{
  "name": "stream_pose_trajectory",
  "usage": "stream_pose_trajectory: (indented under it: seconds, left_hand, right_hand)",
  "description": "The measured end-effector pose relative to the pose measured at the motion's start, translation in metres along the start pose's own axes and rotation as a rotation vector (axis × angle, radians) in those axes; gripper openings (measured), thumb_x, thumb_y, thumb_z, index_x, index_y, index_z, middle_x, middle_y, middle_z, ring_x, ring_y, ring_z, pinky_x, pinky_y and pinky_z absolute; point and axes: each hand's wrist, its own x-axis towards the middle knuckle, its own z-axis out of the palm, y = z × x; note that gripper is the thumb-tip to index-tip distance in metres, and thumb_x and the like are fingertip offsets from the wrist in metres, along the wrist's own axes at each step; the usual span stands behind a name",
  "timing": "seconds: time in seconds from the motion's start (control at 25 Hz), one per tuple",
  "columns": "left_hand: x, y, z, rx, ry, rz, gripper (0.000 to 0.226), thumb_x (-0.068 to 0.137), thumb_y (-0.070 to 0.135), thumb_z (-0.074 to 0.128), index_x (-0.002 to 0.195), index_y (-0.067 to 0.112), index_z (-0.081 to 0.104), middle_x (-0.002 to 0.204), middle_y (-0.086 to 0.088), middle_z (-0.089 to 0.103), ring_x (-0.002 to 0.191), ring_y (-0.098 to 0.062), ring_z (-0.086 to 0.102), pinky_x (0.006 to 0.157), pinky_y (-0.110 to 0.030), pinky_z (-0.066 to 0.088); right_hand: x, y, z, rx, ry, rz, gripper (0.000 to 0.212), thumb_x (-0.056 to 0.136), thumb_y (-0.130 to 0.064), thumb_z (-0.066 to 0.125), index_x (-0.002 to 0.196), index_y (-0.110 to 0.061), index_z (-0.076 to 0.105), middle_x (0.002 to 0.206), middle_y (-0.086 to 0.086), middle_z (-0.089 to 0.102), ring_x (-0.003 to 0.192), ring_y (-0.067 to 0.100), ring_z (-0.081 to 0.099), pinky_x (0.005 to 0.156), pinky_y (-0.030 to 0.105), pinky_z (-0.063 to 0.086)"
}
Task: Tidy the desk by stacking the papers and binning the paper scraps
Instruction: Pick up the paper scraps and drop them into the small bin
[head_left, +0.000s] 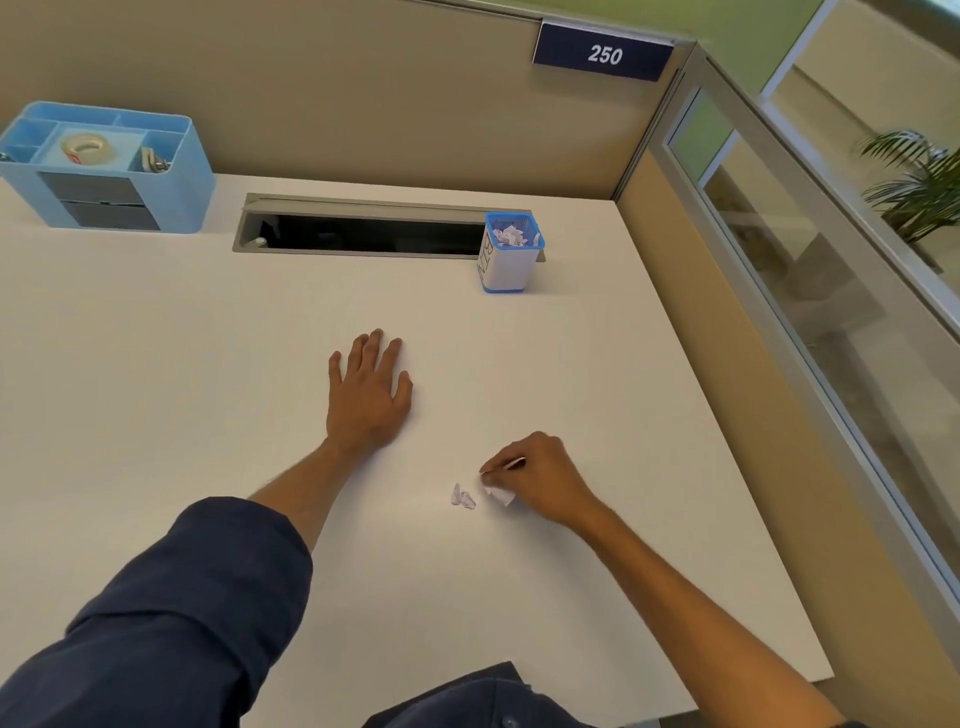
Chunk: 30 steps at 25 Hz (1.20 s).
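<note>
1. The left hand (369, 395) lies flat, fingers spread, on the white desk (156, 364).
2. The right hand (540, 480) pinches a crumpled scrap (500, 493); another scrap (462, 496) lies just beside it.
3. The blue bin (511, 260), holding scraps, stands well beyond.

bin (511, 260): desk (208, 322) back right, scraps inside
organizer (104, 166): back left
loose scrap (462, 496): front, left of right hand (540, 480)

Desk (208, 322) smooth matt white; scraps (462, 496) crumpled paper; bin (511, 260) blue plastic mesh.
</note>
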Motion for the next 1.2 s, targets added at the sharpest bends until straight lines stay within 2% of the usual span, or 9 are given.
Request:
stream_pose_trajectory:
  seconds: [0.12,0.24,0.36,0.48,0.56,0.72,0.92,1.04,1.2]
  left_hand:
    - [0.0,0.0,0.0,0.005,-0.001,-0.001,0.061,0.094,0.044,0.021,0.149,0.021,0.033,0.16,-0.005,0.024,0.148,-0.022,0.016,0.12,-0.05,0.008]
    - [0.0,0.001,-0.001,0.002,0.008,-0.003,0.062,0.093,0.044,0.02,0.149,0.021,0.033,0.16,-0.004,0.024,0.148,-0.022,0.016,0.12,-0.05,0.008]
    - [-0.001,0.002,-0.001,0.008,0.013,-0.005,0.063,0.093,0.045,0.018,0.15,0.022,0.032,0.161,-0.003,0.023,0.149,-0.021,0.015,0.12,-0.049,0.007]
    - [0.0,0.002,0.0,0.012,0.021,-0.008,0.062,0.093,0.045,0.02,0.15,0.022,0.033,0.161,-0.003,0.024,0.149,-0.02,0.016,0.12,-0.049,0.008]
    - [0.001,0.001,0.002,0.021,0.02,-0.008,0.062,0.094,0.044,0.021,0.15,0.022,0.033,0.161,-0.002,0.024,0.149,-0.02,0.016,0.12,-0.048,0.008]
    - [0.001,0.0,0.005,0.029,0.034,-0.007,0.061,0.094,0.044,0.022,0.149,0.022,0.035,0.16,-0.002,0.025,0.149,-0.02,0.018,0.12,-0.049,0.01]
    - [0.002,-0.002,0.007,0.029,0.038,-0.012,0.059,0.094,0.043,0.025,0.15,0.023,0.034,0.161,-0.001,0.025,0.149,-0.02,0.017,0.12,-0.049,0.01]
    - [0.002,-0.001,0.007,0.031,0.035,-0.011,0.059,0.095,0.043,0.025,0.15,0.024,0.033,0.161,-0.001,0.023,0.149,-0.019,0.016,0.121,-0.049,0.01]
    - [0.002,-0.001,0.007,0.034,0.03,-0.017,0.06,0.095,0.044,0.023,0.151,0.024,0.033,0.162,0.0,0.022,0.149,-0.019,0.015,0.121,-0.048,0.008]
  right_hand:
    - [0.011,-0.004,-0.026,0.352,0.034,0.055,0.009,0.078,-0.009,0.077,0.086,-0.007,0.078,0.083,0.005,0.076,0.076,0.01,0.07,0.068,0.019,0.054]
    - [0.035,-0.025,-0.057,0.55,0.099,0.067,0.017,0.08,-0.005,0.074,0.096,0.002,0.075,0.083,0.011,0.074,0.07,0.011,0.069,0.067,0.018,0.054]
    - [0.074,-0.048,-0.09,0.598,0.171,0.019,0.019,0.081,-0.004,0.073,0.099,0.002,0.073,0.081,0.008,0.073,0.066,0.009,0.069,0.064,0.016,0.052]
    - [0.123,-0.067,-0.121,0.568,0.288,0.003,0.02,0.08,-0.01,0.076,0.099,-0.003,0.073,0.089,0.008,0.073,0.074,0.011,0.069,0.063,0.016,0.053]
    - [0.16,-0.078,-0.136,0.485,0.416,-0.017,0.022,0.081,-0.015,0.077,0.1,-0.005,0.073,0.097,0.008,0.071,0.08,0.012,0.068,0.06,0.016,0.054]
    - [0.22,-0.095,-0.146,0.019,0.562,-0.171,0.018,0.087,-0.019,0.069,0.097,-0.006,0.075,0.1,0.007,0.072,0.083,0.012,0.063,0.056,0.018,0.046]
    - [0.267,-0.103,-0.153,-0.482,0.368,-0.027,0.023,0.089,-0.02,0.058,0.102,-0.007,0.072,0.107,0.013,0.07,0.087,0.022,0.065,0.058,0.029,0.048]
    - [0.268,-0.112,-0.156,-0.587,0.298,-0.009,0.026,0.089,-0.026,0.056,0.104,-0.012,0.072,0.105,0.01,0.071,0.084,0.022,0.065,0.06,0.029,0.045]
    - [0.262,-0.111,-0.143,-0.71,0.276,-0.004,0.03,0.091,-0.026,0.055,0.114,-0.009,0.063,0.115,0.012,0.066,0.095,0.027,0.064,0.069,0.034,0.047]
